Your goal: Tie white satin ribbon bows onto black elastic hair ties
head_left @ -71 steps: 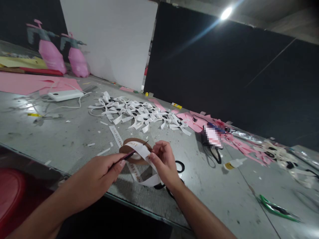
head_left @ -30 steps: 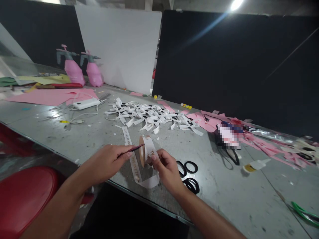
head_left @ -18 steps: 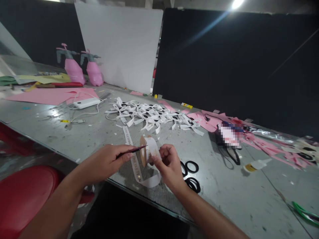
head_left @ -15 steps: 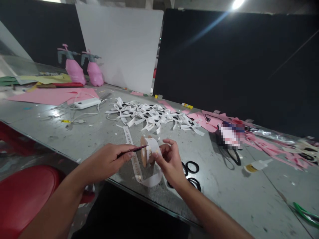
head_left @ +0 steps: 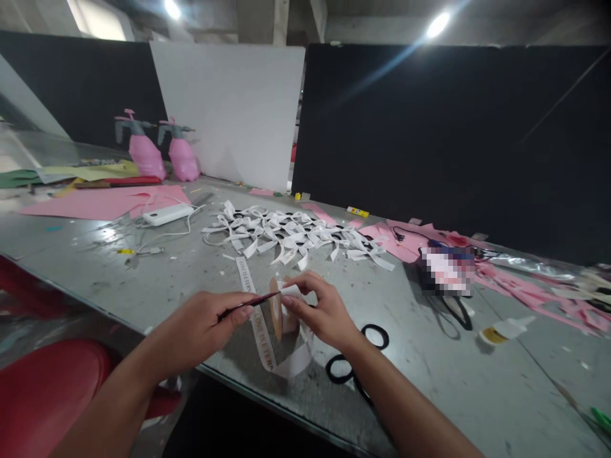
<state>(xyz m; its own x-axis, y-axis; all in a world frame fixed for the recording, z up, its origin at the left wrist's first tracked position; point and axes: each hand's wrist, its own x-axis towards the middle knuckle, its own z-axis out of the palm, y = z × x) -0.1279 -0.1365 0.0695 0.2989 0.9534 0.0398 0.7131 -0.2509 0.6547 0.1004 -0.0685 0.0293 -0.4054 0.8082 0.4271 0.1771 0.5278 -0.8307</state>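
My left hand point(head_left: 198, 324) grips a slim dark pointed tool point(head_left: 260, 300), its tip at the spool; whether it is tweezers or snips I cannot make out. The cardboard spool point(head_left: 275, 312) stands on edge on the table. White ribbon point(head_left: 260, 331) printed with gold letters runs off it, looping near the table edge and stretching away behind the left fingertips. With thumb and fingers, my right hand point(head_left: 327, 312) pinches the ribbon at the top of the spool, close to the tool's tip. Several black elastic bands point(head_left: 375, 336) lie beside my right forearm.
A pile of white ribbon bows point(head_left: 286, 232) with black bands lies beyond my hands. Left are a white power bank point(head_left: 167, 214) with a cable and pink spray bottles point(head_left: 184, 158). To the right are a glue bottle point(head_left: 506, 331) and pink scraps point(head_left: 534, 289). A red stool point(head_left: 52, 388) stands lower left.
My right hand's fingers have closed from a looser spread onto the ribbon at the spool's top. The left hand still holds the tool there. The view has tilted up slightly.
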